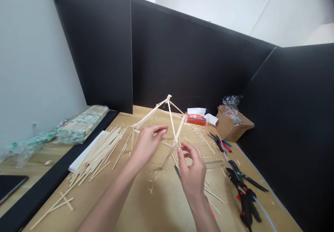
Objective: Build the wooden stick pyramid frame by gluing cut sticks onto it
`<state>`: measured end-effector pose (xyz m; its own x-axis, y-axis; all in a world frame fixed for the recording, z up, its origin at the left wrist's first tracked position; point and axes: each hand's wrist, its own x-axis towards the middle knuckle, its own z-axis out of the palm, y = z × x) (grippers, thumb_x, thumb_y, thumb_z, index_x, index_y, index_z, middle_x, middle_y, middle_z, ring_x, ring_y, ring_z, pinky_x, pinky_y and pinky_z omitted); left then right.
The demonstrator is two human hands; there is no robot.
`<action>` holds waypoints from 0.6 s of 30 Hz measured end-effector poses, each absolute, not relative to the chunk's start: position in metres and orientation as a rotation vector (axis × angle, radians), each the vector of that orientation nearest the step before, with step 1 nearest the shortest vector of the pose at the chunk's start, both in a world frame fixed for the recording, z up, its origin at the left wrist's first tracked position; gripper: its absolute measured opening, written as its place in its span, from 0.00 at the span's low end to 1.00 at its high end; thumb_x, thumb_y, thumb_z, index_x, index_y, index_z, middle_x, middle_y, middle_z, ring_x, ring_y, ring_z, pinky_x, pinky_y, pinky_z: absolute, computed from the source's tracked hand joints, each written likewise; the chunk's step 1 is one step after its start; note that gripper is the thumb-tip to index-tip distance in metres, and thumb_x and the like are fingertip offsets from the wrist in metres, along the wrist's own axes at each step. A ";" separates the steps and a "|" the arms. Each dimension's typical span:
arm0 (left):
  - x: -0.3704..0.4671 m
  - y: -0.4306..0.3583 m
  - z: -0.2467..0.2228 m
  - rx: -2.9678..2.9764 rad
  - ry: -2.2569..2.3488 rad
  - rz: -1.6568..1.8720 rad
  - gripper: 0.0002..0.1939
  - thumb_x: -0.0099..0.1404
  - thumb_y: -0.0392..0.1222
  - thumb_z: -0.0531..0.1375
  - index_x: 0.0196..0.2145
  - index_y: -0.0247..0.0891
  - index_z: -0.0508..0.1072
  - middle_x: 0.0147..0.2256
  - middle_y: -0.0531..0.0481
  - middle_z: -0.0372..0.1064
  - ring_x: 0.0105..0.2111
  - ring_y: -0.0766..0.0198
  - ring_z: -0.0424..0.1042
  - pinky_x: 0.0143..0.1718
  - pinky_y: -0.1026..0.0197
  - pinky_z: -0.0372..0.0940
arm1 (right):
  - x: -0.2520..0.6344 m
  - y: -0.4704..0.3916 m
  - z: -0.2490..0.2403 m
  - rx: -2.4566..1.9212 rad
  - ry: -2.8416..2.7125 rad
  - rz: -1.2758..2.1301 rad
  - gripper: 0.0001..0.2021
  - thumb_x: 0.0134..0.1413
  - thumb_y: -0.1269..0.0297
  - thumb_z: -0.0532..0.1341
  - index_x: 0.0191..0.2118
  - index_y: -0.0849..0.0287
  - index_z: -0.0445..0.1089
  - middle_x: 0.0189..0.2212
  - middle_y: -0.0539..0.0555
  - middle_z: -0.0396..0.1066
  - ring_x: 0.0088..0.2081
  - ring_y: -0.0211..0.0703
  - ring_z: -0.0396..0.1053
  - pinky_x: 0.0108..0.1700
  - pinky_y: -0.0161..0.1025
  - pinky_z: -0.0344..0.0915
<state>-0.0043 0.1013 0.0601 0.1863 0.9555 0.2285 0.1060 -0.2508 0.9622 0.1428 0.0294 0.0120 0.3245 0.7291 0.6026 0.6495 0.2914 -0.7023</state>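
Note:
A house-like frame of thin wooden sticks [171, 118] stands on the table, its sloping sticks meeting at a peak. My left hand [147, 143] is at the frame's near left side, fingers stretched to the right and covering part of a horizontal stick. Nothing shows between those fingers. Close to the near right corner joint is my right hand [191, 160], its thumb and forefinger apart on either side of a small gap. Whether its fingertips touch the corner is hard to make out.
Loose sticks [100, 153] lie left, beside wrapped stick bundles [86, 122] and a phone [12, 186]. Rightward are a glue gun [244, 193] with cord, pliers [220, 143], a clear ruler [215, 164] and a cardboard box [228, 125]. An orange packet [195, 118] sits behind. Black panels surround the table.

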 end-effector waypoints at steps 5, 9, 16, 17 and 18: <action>0.012 0.102 0.055 1.498 0.928 1.152 0.12 0.61 0.43 0.60 0.40 0.35 0.76 0.39 0.43 0.76 0.39 0.56 0.75 0.43 0.55 0.69 | 0.132 0.040 0.026 -1.372 -1.412 0.007 0.09 0.59 0.63 0.58 0.43 0.57 0.71 0.40 0.55 0.70 0.40 0.42 0.68 0.38 0.39 0.66; 0.016 0.102 0.055 1.442 0.880 1.130 0.10 0.59 0.41 0.61 0.38 0.33 0.75 0.35 0.45 0.75 0.37 0.59 0.75 0.41 0.57 0.70 | 0.130 0.046 0.029 -1.399 -1.378 -0.036 0.06 0.58 0.65 0.58 0.38 0.58 0.72 0.36 0.53 0.71 0.35 0.40 0.69 0.36 0.37 0.65; 0.021 0.105 0.049 1.380 0.852 1.122 0.09 0.58 0.41 0.62 0.35 0.34 0.74 0.34 0.46 0.74 0.36 0.61 0.74 0.39 0.57 0.71 | 0.134 0.049 0.030 -1.421 -1.372 -0.014 0.06 0.57 0.66 0.58 0.36 0.57 0.73 0.33 0.52 0.73 0.32 0.39 0.69 0.34 0.37 0.66; 0.021 0.106 0.049 1.374 0.851 1.119 0.09 0.57 0.41 0.62 0.34 0.33 0.74 0.34 0.47 0.74 0.35 0.61 0.74 0.39 0.57 0.71 | 0.134 0.049 0.031 -1.424 -1.371 -0.014 0.06 0.57 0.66 0.58 0.35 0.57 0.73 0.33 0.52 0.73 0.32 0.39 0.69 0.34 0.37 0.66; 0.021 0.106 0.049 1.370 0.851 1.115 0.09 0.57 0.41 0.62 0.34 0.33 0.74 0.34 0.47 0.74 0.35 0.61 0.74 0.39 0.57 0.71 | 0.134 0.049 0.031 -1.428 -1.368 -0.021 0.06 0.57 0.66 0.58 0.35 0.57 0.73 0.33 0.52 0.73 0.31 0.39 0.69 0.34 0.36 0.66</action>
<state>0.0214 0.1058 0.0488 0.2936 0.9446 0.1468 -0.1077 -0.1199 0.9869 0.1336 0.0489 0.0308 0.3321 0.6874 0.6459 0.7069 0.2719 -0.6529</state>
